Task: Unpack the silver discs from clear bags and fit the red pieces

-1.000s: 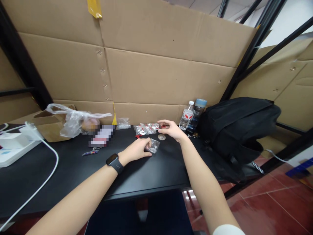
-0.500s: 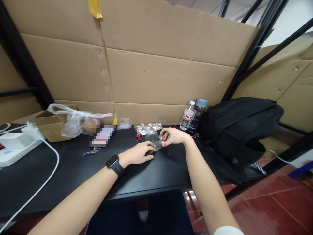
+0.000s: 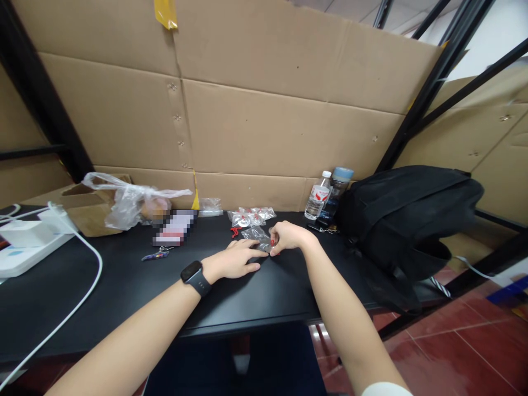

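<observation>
A clear plastic bag (image 3: pixel 256 235) lies crinkled on the black tabletop. My left hand (image 3: pixel 236 259), with a dark watch at its wrist, rests flat with fingers stretched out over the bag's near edge. My right hand (image 3: pixel 285 236) is closed in a pinch at the bag's right end. A bit of red cord (image 3: pixel 273 242) shows at its fingertips; whatever the cord is tied to is mostly hidden by the fingers. Just behind the bag lie several clear packets (image 3: pixel 252 215) with silvery round pieces and red cord inside. A loose red cord (image 3: pixel 235 232) sits to their left.
A water bottle (image 3: pixel 317 197) and a blue-lidded bottle (image 3: pixel 337 190) stand back right, beside a black backpack (image 3: pixel 406 214). To the left are a pixelated flat item (image 3: pixel 175 227), a knotted plastic bag (image 3: pixel 127 203), a cardboard box (image 3: pixel 88 214) and a white power strip (image 3: pixel 37 250) with cable.
My right hand has moved down and slightly left, bringing the red-corded piece against the bag's right end. The left fingers reach slightly farther right, and the bag shows more openly behind them.
</observation>
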Demonstrator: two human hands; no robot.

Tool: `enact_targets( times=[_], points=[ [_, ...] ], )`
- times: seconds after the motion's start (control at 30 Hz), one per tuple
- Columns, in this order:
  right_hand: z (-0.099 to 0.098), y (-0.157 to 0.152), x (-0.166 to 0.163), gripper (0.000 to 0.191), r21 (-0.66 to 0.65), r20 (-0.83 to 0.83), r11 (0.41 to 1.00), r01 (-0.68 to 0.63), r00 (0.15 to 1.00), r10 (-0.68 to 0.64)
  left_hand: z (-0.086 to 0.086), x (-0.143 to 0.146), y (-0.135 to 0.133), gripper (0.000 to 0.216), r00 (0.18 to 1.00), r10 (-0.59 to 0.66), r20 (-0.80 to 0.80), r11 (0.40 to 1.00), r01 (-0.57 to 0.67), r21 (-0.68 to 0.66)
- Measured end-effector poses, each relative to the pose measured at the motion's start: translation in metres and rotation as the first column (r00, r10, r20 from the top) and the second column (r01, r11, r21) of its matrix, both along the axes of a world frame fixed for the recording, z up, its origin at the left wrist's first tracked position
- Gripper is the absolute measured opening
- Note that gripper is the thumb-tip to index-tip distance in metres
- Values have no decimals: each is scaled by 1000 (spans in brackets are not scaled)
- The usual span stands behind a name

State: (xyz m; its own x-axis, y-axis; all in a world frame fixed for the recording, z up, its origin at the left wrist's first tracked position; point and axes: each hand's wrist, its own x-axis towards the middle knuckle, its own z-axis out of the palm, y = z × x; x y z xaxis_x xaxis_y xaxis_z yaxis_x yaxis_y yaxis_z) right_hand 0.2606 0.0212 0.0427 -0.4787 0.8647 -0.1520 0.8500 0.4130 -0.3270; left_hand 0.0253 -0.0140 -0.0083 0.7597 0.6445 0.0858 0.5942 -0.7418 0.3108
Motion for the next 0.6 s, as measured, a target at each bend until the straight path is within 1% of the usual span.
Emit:
enact_targets(
  times=[0.1,0.2,0.3,0.37,0.43,0.5,0.6],
  points=[
    [-3,1,-2,29,38,-9,999,5,1000,-4,3,0,-1,46,1000,-6,-28,1000,6,-12],
    [-4,1,-2,26,24,-59,1000,-17,998,19,3,0,-1,46,999,-10,-35,1000,9,-14],
    [-7,3,-4,26,26,-102,999,-47,994,49,2,-1,-1,45,999,-19,-31,1000,19,-19],
    [-11,6,-5,28,90,-106,994,-61,992,70,2,-1,0,45,999,-16,-43,999,14,-30],
    [-15,8,-8,31,184,-95,981,-58,992,77,4,-1,-1,46,998,-10,-58,999,8,-39],
    [-19,10,-11,34,271,-83,962,-33,995,58,6,-1,-2,47,998,-6,-69,999,3,-41],
    [-25,11,-19,32,354,-70,935,26,998,-2,11,0,-5,46,996,-3,-86,999,-1,-46]
  ],
)
